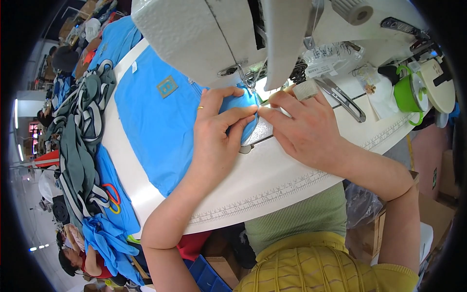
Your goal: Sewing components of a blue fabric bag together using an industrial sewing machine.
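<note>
A piece of blue fabric [160,121] with a small olive patch [167,86] lies across the left of the sewing table. Its right end runs under the needle area of a white sewing machine [194,34]. My left hand [219,121] pinches the fabric's edge just in front of the needle, thumb and index finger together. Close beside it, my right hand [304,124] has its fingertips pressed together at the same edge, touching my left fingertips. The stitching spot itself is partly hidden behind my fingers.
A ruler strip [262,198] runs along the table's front edge. To the right lie a grey metal-handled cutter [343,100] and a green cup-like container [407,95]. Grey-green striped garments [78,141], more blue cloth [109,243] and red-yellow scissors [113,198] are at the left.
</note>
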Tool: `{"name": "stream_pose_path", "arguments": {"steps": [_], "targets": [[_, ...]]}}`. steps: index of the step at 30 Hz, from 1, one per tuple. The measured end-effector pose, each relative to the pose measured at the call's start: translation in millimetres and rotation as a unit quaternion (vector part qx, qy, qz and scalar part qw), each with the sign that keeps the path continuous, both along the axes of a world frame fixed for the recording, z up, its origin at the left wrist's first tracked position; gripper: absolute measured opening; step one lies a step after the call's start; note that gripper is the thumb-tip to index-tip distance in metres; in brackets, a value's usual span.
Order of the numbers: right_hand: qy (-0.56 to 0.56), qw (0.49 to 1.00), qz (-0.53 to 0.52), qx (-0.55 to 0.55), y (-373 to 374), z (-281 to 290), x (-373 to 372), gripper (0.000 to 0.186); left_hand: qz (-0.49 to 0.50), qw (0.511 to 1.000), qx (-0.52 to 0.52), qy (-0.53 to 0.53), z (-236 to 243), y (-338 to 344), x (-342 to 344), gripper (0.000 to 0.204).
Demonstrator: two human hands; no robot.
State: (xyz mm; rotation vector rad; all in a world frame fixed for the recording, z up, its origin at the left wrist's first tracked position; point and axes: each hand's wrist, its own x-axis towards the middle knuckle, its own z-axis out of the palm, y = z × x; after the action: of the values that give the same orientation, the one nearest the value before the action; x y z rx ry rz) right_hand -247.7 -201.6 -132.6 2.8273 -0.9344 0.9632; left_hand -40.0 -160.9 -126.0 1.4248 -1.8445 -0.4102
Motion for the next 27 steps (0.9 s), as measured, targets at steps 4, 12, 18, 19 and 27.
{"name": "stream_pose_path", "arguments": {"steps": [4, 12, 18, 19, 27], "targets": [[-0.029, 0.999, 0.002, 0.018, 0, 1, -2, 0.017, -0.021, 0.999, 0.001, -0.041, 6, 0, 6, 0.023], [-0.028, 0.998, 0.017, 0.056, -1, 1, -9, 0.025, -0.046, 0.993, 0.008, -0.105, 18, -1, 6, 0.028], [-0.029, 0.997, 0.017, 0.062, 0, 1, -7, 0.023, -0.020, 0.991, -0.004, -0.131, 13, -1, 4, 0.028], [-0.033, 0.999, 0.011, 0.041, 1, 2, -6, 0.018, -0.021, 0.991, -0.008, -0.133, 14, -1, 3, 0.028], [-0.043, 0.999, 0.011, 0.018, 2, 1, -4, 0.012, 0.023, 0.994, 0.035, -0.096, 12, 0, 3, 0.033]]}}
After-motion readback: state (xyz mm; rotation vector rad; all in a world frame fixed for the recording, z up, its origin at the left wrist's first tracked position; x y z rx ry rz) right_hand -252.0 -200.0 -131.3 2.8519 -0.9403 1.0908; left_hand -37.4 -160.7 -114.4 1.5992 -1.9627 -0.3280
